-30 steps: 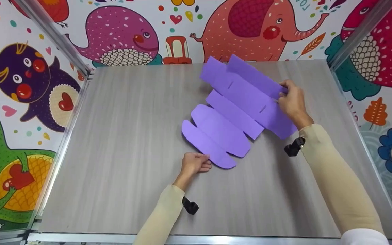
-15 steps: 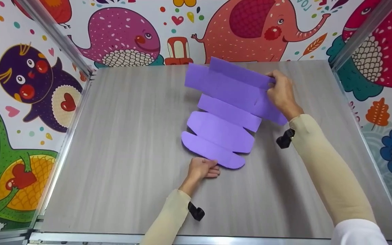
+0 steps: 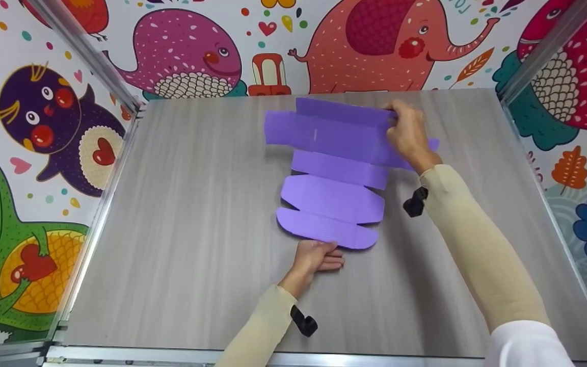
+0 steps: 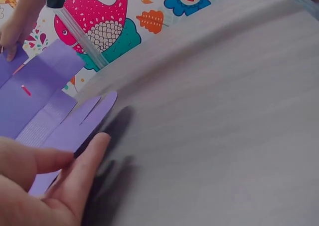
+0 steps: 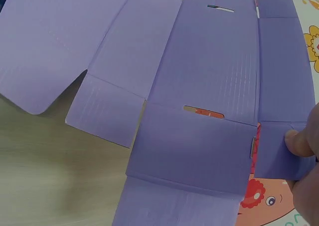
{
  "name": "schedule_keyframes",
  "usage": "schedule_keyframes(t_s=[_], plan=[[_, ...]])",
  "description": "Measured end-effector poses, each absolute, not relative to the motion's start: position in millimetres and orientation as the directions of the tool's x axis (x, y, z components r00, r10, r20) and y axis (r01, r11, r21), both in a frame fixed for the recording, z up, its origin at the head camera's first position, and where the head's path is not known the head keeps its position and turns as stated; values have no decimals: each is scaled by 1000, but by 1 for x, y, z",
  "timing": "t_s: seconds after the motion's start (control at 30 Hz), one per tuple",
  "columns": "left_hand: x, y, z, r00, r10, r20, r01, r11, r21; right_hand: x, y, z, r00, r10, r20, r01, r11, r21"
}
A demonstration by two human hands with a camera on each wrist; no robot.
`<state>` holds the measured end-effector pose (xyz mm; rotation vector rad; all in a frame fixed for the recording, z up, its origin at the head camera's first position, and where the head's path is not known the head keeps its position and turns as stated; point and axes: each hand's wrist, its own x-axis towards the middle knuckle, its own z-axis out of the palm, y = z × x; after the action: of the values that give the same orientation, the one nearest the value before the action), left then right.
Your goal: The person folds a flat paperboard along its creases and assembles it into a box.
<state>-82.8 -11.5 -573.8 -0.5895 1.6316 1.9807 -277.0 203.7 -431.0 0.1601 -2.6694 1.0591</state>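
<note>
An unfolded purple cardboard box (image 3: 332, 198), with creases, slots and rounded end flaps, spans between both hands over the table. My left hand (image 3: 315, 259) pinches its near rounded flap between thumb and fingers; the left wrist view shows the thumb on top and a finger (image 4: 82, 171) beneath. The far panel is tilted up, and my right hand (image 3: 408, 133) grips its upper right corner. In the right wrist view the thumb (image 5: 300, 142) presses on an end flap, and cut slots (image 5: 203, 112) show the wall through them.
The grey wood-patterned table (image 3: 181, 244) is bordered by a metal rail (image 3: 171, 356) in front and metal posts at the back corners. Walls printed with cartoon animals (image 3: 375, 46) enclose the back and sides. Each wrist carries a small black camera (image 3: 416, 202).
The cardboard has turned counterclockwise, its far end moving left and now nearly square to the table. My right hand has moved left and slightly up; my left hand has shifted right and slightly nearer.
</note>
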Motion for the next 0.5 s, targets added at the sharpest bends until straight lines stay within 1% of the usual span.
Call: schedule_keyframes(t_s=[0.5], plan=[[-81, 5, -574, -740, 123, -662, -669, -245, 702, -281, 194, -431, -926, -67, 372, -312, 691, -653]])
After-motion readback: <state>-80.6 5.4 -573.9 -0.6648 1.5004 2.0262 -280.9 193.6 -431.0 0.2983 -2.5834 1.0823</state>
